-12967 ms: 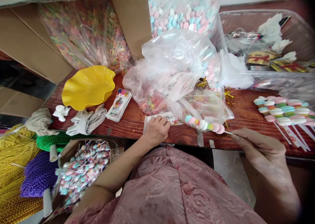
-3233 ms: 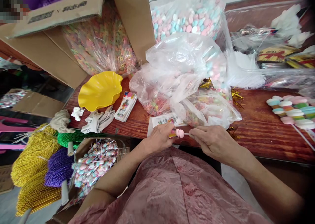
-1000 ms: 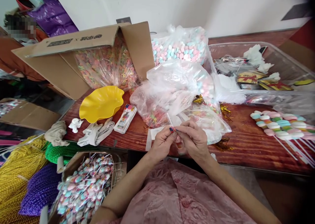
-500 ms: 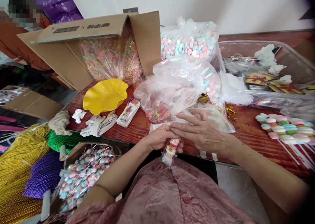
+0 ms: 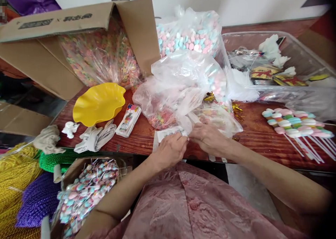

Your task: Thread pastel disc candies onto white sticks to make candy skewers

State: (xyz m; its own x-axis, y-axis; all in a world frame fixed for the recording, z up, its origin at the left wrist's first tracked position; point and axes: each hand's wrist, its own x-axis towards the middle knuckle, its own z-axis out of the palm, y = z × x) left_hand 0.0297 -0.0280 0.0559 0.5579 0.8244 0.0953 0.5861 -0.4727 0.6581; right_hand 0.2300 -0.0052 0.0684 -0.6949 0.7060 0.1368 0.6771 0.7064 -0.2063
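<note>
Left hand (image 5: 170, 150) and right hand (image 5: 210, 139) meet at tabletop (image 5: 262, 141) edge, just beside white printed sheet (image 5: 170, 131); fingers curled, tips pinched together, pinched item hidden.

A small sweet-packing workshop, seen from above a dark wooden table (image 5: 262, 141) crowded with stock. An open cardboard box (image 5: 39, 53) lies on its side with a clear bag of tiny coloured sweets inside. Beside it stands a big bag of pink and blue sweets (image 5: 189, 32). Finished candy sticks (image 5: 296, 121) lie in a row on the right. A clear plastic tub (image 5: 265, 32) holds packing bits. Below the table's left edge sit a box of wrapped sweets on sticks (image 5: 84, 190) and rolls of gold cord (image 5: 10, 183).
</note>
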